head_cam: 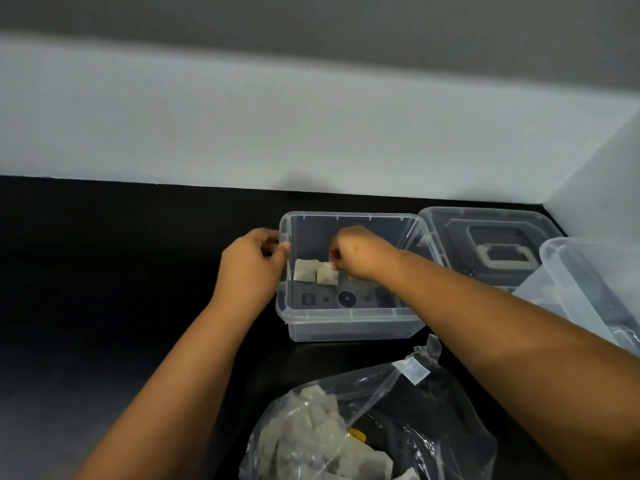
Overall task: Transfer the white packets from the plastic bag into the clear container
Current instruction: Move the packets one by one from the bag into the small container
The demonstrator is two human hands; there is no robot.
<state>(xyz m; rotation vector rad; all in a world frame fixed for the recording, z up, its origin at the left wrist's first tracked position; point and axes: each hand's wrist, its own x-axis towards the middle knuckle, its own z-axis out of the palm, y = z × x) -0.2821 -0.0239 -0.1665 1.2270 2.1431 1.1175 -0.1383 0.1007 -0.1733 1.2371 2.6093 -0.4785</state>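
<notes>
A clear container (349, 322) stands open on the black counter. Two white packets lie side by side on its floor at the left: one (304, 270) near the wall, the other (327, 274) beside it. My right hand (360, 252) reaches inside, its fingertips pinching the top edge of the second packet. My left hand (254, 261) grips the container's left rim with thumb and fingers. In front of the container lies the open plastic bag (426, 427), with several white packets (311, 441) piled in its left half.
A clear lid (485, 244) with a handle lies to the right of the container. Another clear box (595, 289) stands at the far right. A pale wall runs behind the counter and meets a side wall at the right corner.
</notes>
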